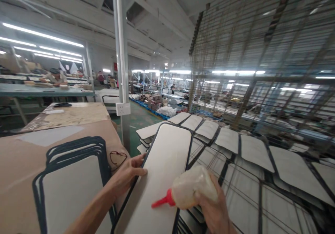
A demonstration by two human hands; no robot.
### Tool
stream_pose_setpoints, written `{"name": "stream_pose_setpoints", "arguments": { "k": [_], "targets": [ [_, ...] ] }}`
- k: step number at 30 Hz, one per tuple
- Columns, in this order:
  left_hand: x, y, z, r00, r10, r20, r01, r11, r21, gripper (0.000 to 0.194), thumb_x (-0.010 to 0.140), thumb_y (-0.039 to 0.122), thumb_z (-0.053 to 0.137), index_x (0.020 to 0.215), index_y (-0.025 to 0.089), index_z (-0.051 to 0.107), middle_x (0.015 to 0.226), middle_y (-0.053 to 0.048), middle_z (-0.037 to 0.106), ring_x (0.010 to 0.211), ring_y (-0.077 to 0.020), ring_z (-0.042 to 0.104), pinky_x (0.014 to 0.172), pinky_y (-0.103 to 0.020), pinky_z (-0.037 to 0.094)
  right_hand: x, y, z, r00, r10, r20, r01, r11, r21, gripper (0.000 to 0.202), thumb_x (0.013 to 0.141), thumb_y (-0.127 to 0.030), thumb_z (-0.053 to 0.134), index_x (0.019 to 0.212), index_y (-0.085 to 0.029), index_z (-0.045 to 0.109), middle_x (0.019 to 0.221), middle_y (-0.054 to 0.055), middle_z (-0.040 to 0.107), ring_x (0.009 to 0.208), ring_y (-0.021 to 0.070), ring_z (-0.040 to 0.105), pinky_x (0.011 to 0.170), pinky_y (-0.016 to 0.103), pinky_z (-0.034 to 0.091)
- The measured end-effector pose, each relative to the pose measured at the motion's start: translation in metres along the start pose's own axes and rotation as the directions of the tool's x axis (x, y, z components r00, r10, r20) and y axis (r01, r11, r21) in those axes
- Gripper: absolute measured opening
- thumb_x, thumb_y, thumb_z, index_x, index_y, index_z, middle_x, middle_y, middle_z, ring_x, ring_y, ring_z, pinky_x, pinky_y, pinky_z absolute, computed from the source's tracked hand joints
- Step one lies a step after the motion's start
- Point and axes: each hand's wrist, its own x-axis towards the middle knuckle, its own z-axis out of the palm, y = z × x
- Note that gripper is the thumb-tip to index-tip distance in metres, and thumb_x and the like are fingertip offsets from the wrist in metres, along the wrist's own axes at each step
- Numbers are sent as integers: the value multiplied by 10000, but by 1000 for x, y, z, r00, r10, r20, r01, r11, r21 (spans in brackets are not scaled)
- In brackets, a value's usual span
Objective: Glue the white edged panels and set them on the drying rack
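Note:
A long white panel with dark edging lies tilted in front of me. My left hand grips its left edge, thumb on the white face and fingers at the rim. In my right hand is a translucent squeeze bottle with a red nozzle, tipped so that the nozzle points left, over the lower part of the panel. Whether the nozzle tip touches the surface is unclear. To the left, a stack of similar dark-edged panels rests on the brown table.
Glasses lie at the table's right edge. A metal post with a socket box rises beyond. Many white panels sit in rows on the right, near a wire rack. A person is at a far table.

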Motion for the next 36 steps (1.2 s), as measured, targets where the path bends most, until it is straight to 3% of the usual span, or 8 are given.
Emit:
{"name": "stream_pose_setpoints", "arguments": {
  "k": [6, 11, 16, 21, 25, 29, 33, 36],
  "targets": [
    [10, -7, 46, 993, -30, 111, 25, 998, 51, 599, 613, 63, 636, 1200, 174, 611, 984, -69, 722, 781, -240, 676, 675, -299, 520, 32, -29, -27, 958, -174, -228, 164, 984, -64, 521, 615, -314, 773, 1093, -232, 581, 985, 18, 657, 875, 193, 607, 786, 332, 508],
    [18, -24, 67, 994, -73, 80, 68, 996, 61, 627, 630, 84, 661, 1238, 219, 583, 958, -46, 732, 761, -226, 680, 687, -303, 528, 6, -46, -47, 993, -38, 109, 48, 995, -86, 554, 538, -290, 809, 1050, -203, 617, 841, 23, 683, 714, 207, 628, 610, 304, 537],
    [22, -33, 95, 991, -97, 87, 89, 991, 96, 526, 635, 119, 677, 1152, 213, 645, 967, -40, 732, 785, -223, 676, 705, -290, 525, 4, -62, -73, 965, -211, -154, 202, 977, -74, 516, 590, -271, 794, 1065, -230, 596, 944, 5, 675, 844, 192, 619, 775, 307, 512],
    [37, -41, 117, 999, -30, 19, 27, 989, 143, 465, 591, 68, 637, 1036, 192, 690, 893, -13, 738, 782, -183, 668, 710, -236, 502, -13, -69, -93, 996, 85, -34, -79, 986, 148, 439, 576, -306, 805, 975, -192, 665, 796, 36, 706, 684, 193, 641, 611, 301, 537],
    [65, -55, 102, 996, 45, 76, -60, 974, 220, 466, 584, 91, 591, 1041, 147, 665, 790, -30, 725, 657, -192, 655, 606, -266, 490, -2, -74, -132, 881, 237, -410, -27, 889, 456, 246, 640, -395, 756, 796, -216, 692, 788, 33, 717, 810, 193, 667, 740, 310, 552],
    [101, -68, 83, 994, 44, 98, -76, 933, 352, 532, 554, 139, 547, 1080, 106, 613, 729, -44, 696, 591, -193, 628, 575, -289, 481, 11, -76, -164, 794, 368, -484, -52, 834, 550, 286, 777, -454, 589, 777, -199, 719, 860, 80, 729, 867, 190, 674, 816, 311, 536],
    [148, -74, 77, 997, 55, 46, -70, 874, 481, 654, 500, 155, 527, 1151, 103, 530, 777, -55, 679, 647, -210, 626, 597, -305, 483, 5, -83, -158, 659, 560, -503, -159, 757, 634, 362, 824, -462, 504, 764, -189, 734, 805, 94, 731, 843, 191, 685, 741, 270, 564],
    [185, -79, 75, 996, 72, -45, -31, 798, 602, 651, 509, 131, 528, 1158, 106, 496, 815, -70, 668, 735, -239, 626, 636, -322, 476, 3, -86, -152, 649, 564, -511, -203, 776, 598, 392, 812, -513, 497, 812, -204, 738, 914, 96, 727, 899, 196, 676, 710, 249, 575]
  ]
}}
